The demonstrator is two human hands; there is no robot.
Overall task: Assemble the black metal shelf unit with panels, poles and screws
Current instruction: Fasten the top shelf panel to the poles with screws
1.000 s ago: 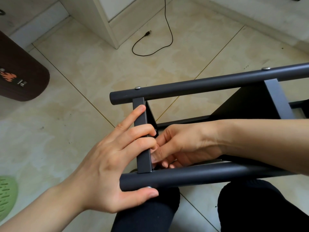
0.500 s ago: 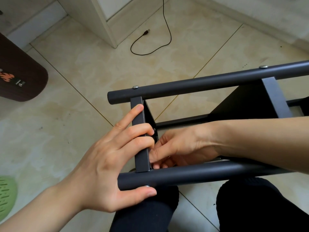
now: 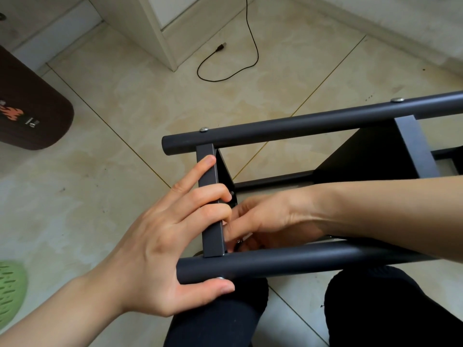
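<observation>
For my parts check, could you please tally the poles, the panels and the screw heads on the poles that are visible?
Poles: 3
Panels: 2
Screw heads: 3
Total: 8

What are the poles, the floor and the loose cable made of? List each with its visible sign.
Poles: apparently metal tube, matte dark-grey coating with a soft sheen.
Floor: likely glazed ceramic tile; glossy mottled beige, thin grout lines.
Cable: probably rubber or plastic sheath, black, limply curved.
</observation>
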